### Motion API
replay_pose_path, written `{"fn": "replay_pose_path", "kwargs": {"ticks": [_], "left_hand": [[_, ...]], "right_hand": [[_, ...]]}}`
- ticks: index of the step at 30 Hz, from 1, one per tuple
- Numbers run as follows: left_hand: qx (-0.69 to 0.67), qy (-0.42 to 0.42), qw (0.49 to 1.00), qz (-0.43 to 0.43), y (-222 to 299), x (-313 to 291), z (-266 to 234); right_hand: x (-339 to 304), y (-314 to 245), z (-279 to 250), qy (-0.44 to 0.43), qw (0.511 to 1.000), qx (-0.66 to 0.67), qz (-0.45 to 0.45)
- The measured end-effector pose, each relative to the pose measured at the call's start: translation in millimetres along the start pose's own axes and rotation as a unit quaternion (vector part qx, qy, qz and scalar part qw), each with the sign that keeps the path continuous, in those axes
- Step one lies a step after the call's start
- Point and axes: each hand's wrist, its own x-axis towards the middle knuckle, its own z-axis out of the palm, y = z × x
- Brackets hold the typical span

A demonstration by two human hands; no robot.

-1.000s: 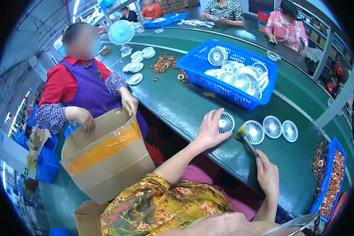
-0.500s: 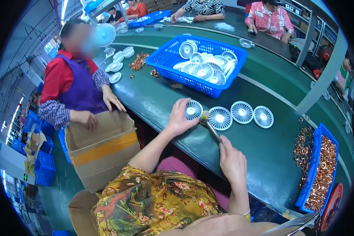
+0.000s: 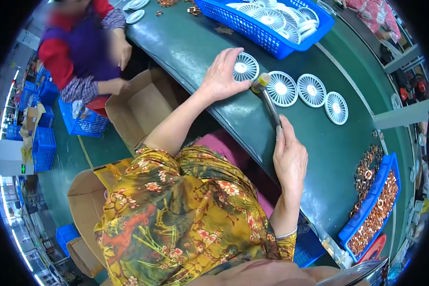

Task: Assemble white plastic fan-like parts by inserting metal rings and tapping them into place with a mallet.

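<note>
My left hand (image 3: pixel 222 76) grips the rim of a round white disc with radial slots (image 3: pixel 246 67), which lies on the green worktable (image 3: pixel 243 121). The thumb and fingers curve around its left side. In my right hand (image 3: pixel 291 159) is a hammer (image 3: pixel 272 108) with a metal handle and a yellowish head. That head is just right of the held disc, at the edge of a second slotted disc (image 3: pixel 282 89). Two more, a third disc (image 3: pixel 311 90) and a fourth disc (image 3: pixel 336 108), continue the row rightward.
A blue basket (image 3: pixel 276 45) full of slotted discs stands at the far side. Copper-coloured rings (image 3: pixel 367 167) lie loose by a blue tray (image 3: pixel 391 164) of small copper parts at right. On the left, a co-worker (image 3: pixel 81 52) stands by an open cardboard box (image 3: pixel 140 102).
The view has tilted downward, so the table things appear higher. Both hands keep their hold on disc and hammer. The co-worker's hands and the cardboard box have shifted, and its inside now shows.
</note>
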Motion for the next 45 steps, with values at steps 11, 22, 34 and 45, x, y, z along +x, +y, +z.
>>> {"fn": "replay_pose_path", "kwargs": {"ticks": [11, 22, 34, 45], "left_hand": [[-0.054, -0.053, 0.997, -0.015, 7, 0, -16], [-0.099, -0.084, 0.991, -0.044, 8, -5, -19], [-0.134, -0.010, 0.991, 0.007, -5, 5, -22], [-0.106, -0.034, 0.993, 0.033, 4, -18, -8]], "right_hand": [[-4, -9, -14, -0.021, 0.995, -0.012, 0.094], [13, -47, -19, 0.151, 0.981, 0.118, -0.025], [38, -48, 3, 0.068, 0.993, -0.001, -0.101], [-16, 63, -67, 0.257, 0.958, -0.076, 0.098]]}}
